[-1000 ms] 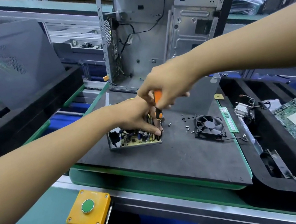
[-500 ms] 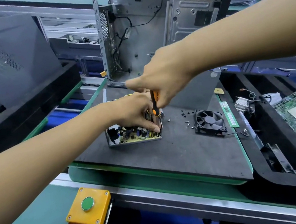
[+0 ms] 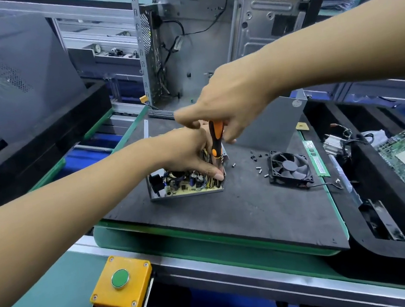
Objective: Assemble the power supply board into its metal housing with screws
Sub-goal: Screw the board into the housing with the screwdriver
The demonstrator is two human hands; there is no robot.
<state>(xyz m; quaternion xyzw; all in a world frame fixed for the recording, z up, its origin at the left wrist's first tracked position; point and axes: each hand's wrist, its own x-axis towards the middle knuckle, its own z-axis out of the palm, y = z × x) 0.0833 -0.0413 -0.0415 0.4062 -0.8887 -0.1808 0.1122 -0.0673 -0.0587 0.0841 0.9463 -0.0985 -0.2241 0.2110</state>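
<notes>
— What were the hands doing?
— The right hand (image 3: 231, 104) curled round the ribbed orange-and-black screwdriver (image 3: 216, 140), held upright. The left hand (image 3: 188, 152) lay across the power supply board (image 3: 188, 185), fingers stretched down, tips touching by the screwdriver's shaft.
— And the board?
— A yellowish card crowded with components and wires, seated in its shallow grey metal housing (image 3: 153, 192) on the matte dark foam mat (image 3: 231, 214).
— Around it?
— Small loose screws (image 3: 259, 169) scattered to the right, then a square black fan (image 3: 290, 167). A bent grey metal cover (image 3: 270, 122) stood behind.
</notes>
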